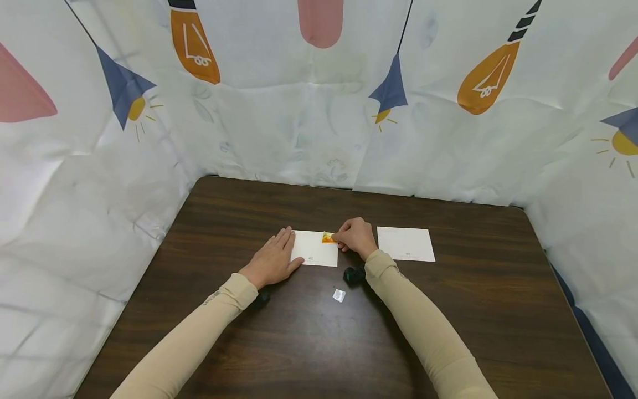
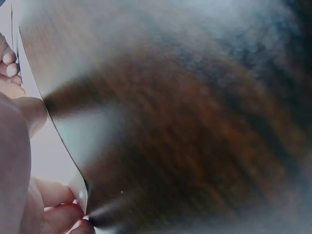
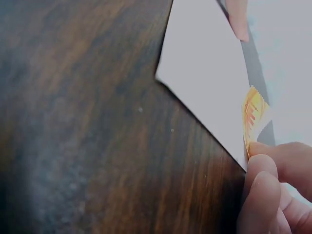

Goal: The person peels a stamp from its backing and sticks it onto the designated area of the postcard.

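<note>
A white card point(image 1: 311, 255) with a small printed mark near its lower edge lies on the table. My left hand point(image 1: 273, 257) rests over the card's left end, fingers stretched out and thumb on its lower edge. My right hand point(image 1: 358, 237) pinches a small yellow-and-orange stamp point(image 1: 327, 238) at the card's upper right corner. Close up in the right wrist view, the stamp point(image 3: 253, 114) has jagged edges and bends up away from the card point(image 3: 202, 63); thumb and fingertip grip its near end.
A second white card point(image 1: 406, 244) lies to the right, beside my right wrist. Nearer on the dark wooden table point(image 1: 299, 343) is a small pale square scrap point(image 1: 339, 295). A printed white curtain point(image 1: 299, 127) hangs behind the table's far edge.
</note>
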`<action>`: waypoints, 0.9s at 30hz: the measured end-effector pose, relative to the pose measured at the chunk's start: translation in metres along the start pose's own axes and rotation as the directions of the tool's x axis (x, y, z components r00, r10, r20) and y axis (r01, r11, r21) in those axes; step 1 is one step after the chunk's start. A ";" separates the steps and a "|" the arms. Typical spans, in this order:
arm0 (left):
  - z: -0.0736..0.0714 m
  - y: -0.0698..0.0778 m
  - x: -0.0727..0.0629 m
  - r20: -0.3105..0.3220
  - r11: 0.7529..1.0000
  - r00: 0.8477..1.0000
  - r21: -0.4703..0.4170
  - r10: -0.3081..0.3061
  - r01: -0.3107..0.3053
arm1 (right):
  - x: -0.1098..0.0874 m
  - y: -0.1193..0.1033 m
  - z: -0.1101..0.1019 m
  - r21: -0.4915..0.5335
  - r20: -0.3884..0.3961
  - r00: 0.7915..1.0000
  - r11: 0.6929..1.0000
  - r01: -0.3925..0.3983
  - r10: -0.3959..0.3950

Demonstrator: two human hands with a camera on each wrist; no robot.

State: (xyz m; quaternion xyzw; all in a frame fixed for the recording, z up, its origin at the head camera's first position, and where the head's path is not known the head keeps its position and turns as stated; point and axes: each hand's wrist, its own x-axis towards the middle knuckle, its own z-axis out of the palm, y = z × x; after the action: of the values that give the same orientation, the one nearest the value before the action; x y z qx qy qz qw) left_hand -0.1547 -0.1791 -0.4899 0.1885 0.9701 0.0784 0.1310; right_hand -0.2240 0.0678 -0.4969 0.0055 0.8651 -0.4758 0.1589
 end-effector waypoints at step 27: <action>0.000 0.000 0.000 -0.021 1.000 1.000 0.016 0.007 -0.007 | -0.026 -0.006 -0.001 -0.576 0.139 0.893 0.699 0.425 -0.428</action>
State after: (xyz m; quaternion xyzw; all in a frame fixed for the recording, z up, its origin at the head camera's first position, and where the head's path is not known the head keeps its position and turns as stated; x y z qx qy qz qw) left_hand -0.1544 -0.1792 -0.4896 0.1921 0.9714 0.0730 0.1191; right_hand -0.2005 0.0689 -0.4841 -0.2432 0.9472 -0.2057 0.0355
